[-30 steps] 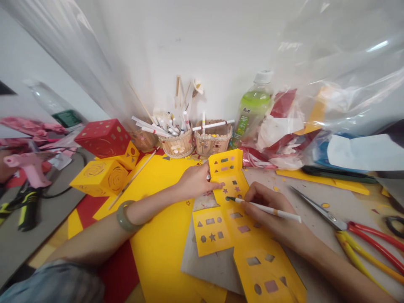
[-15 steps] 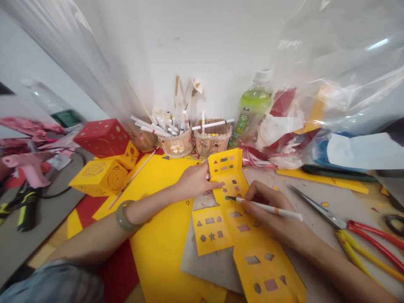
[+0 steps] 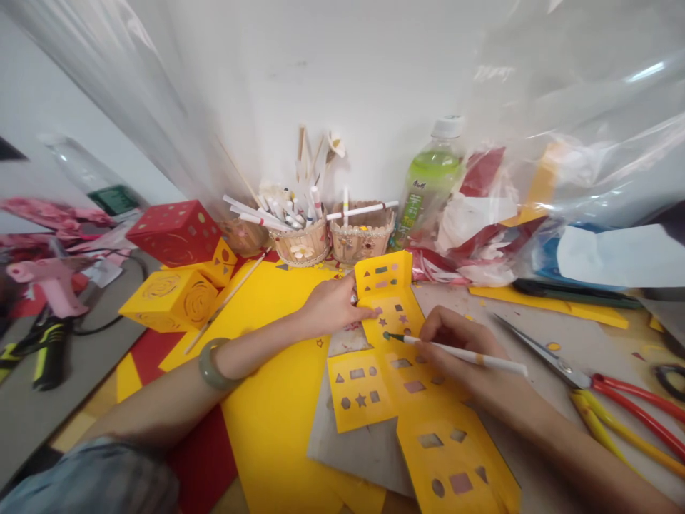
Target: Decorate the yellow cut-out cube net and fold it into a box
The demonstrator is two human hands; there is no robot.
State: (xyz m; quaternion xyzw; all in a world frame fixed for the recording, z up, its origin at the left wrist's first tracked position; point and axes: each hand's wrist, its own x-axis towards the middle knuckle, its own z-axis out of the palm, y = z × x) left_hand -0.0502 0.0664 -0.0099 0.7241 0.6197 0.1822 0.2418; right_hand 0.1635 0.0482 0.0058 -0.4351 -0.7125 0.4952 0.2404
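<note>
My right hand [image 3: 454, 343] grips a white marker pen [image 3: 476, 358], its dark green tip touching a yellow card [image 3: 364, 421] near a small cut-out in the upper middle. The card is folded and spread out, with rows of punched stars, triangles, circles and rectangles, some showing pink or green behind. At its left edge, my left hand [image 3: 329, 307] holds the card steady, thumb on top and the other fingers partly hidden beside it. A grey board [image 3: 342, 457] lies under the card, and a large yellow sheet [image 3: 267, 400] is beneath my left forearm.
Scissors [image 3: 572, 375] lie open-bladed at right. Behind stand two decorated pen pots [image 3: 300, 246], one full of markers, and a green drink bottle [image 3: 431, 178]. At left are red [image 3: 174, 232] and yellow [image 3: 171, 300] paper boxes and a pink glue gun [image 3: 48, 282].
The marker's back end has swung slightly right and down, while its tip stays at nearly the same spot on the card. My left hand has not visibly moved on the card.
</note>
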